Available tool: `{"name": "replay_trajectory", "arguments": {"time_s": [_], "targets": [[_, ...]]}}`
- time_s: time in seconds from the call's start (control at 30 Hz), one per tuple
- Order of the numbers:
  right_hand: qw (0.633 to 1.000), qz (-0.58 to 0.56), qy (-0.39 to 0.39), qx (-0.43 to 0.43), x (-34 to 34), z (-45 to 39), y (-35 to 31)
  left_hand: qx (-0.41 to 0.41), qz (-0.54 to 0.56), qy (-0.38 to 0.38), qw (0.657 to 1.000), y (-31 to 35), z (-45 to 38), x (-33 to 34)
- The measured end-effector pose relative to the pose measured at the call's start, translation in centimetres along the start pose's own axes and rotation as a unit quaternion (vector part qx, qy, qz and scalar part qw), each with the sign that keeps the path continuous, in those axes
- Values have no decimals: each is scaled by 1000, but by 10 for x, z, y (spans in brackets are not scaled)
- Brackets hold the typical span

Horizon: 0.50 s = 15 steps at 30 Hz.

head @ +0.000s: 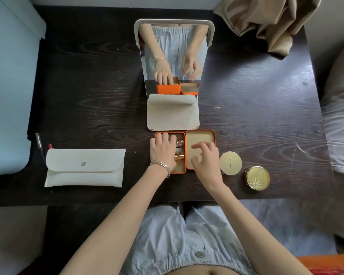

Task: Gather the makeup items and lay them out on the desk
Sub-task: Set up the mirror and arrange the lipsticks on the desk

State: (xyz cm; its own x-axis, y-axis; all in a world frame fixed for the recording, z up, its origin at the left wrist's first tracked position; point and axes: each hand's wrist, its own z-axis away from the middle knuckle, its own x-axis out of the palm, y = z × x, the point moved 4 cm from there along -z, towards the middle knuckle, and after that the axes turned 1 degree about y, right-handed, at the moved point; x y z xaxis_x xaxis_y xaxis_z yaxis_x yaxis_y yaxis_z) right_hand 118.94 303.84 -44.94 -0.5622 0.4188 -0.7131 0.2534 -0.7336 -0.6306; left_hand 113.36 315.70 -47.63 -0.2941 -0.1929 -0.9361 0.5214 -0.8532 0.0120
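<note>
At desk centre, orange tin point(180, 171): sitting open just in front of the folding mirror point(174, 56), three small bottles lying inside it: rose-gold point(180, 143), pale point(178, 150), gold point(179, 157).
Left hand point(162, 150): reaching into the tin, fingers bent down over its far-left part; whether they are pinching an item is hidden, so grip cannot be told.
Right hand point(206, 158): hovering over the tin lid point(200, 135), fingers spread and loosely curled, gripping nothing.
Lid: lying inside-up, touching the tin's right side.
Compacts: cream round one point(230, 163) just right of the lid, gold round one point(257, 177) near it, both already sitting out on the desk point(256, 108).
White pouch point(84, 167): lying closed, well to the left; a lip pencil and a red-tipped stick point(50, 145) are peeking out beyond it near the desk edge.
Risk, bottles: packed side by side, so lifting one is likely dragging or rolling its neighbour; round bottles laid on bare wood are apt to be rolling.
Risk, tin: light and unbraced, probably sliding or tipping under the left hand while the right is steadying nothing.
Risk, compact: the right wrist is passing close to the cream one and could be nudging it.
Risk, left edge: the stick items are lying close to the drop.
</note>
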Motion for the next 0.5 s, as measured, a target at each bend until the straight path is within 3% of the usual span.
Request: {"name": "replay_trajectory", "arguments": {"time_s": [0.23,0.4,0.5], "targets": [[997,3,-80,2,22,-3,-9,49,-28,-49,997,-2,-15,2],[996,30,-87,3,25,-4,-11,82,65,-49,993,-20,-16,-1],[995,44,-93,-7,27,-5,-14,66,125,-4,990,-32,-14,-5]]}}
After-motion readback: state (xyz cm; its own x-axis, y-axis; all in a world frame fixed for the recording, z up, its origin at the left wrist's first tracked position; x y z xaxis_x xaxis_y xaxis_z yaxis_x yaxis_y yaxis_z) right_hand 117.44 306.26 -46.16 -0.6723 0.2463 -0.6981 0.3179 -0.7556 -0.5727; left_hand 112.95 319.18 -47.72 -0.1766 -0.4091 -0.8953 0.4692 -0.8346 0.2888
